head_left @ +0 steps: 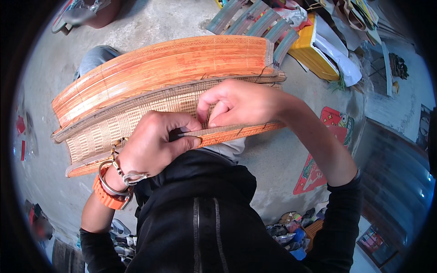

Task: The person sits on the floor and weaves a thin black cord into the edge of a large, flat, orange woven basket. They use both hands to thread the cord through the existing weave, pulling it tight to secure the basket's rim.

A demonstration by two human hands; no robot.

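Note:
A bamboo mat (pixel 168 61) lies folded across my lap, its glossy orange slats facing up at the far side. Its woven tan backing (pixel 104 129) shows in the fold, and dark fabric binding runs along the edges. My left hand (pixel 152 141) grips the near edge, thumb on the orange face and fingers behind it. Just to its right, my right hand (pixel 241 104) is closed with fingertips bent down at the inside of the same edge. Whatever its fingers pinch is hidden. Short dark thread ends stick out along the far binding.
A slatted grey-green rack (pixel 255 20) stands beyond the mat, beside a yellow box (pixel 314 48) with white plastic on it. A red printed sheet (pixel 325 150) lies on the concrete floor at right. Mixed small items (pixel 293 232) are piled at lower right.

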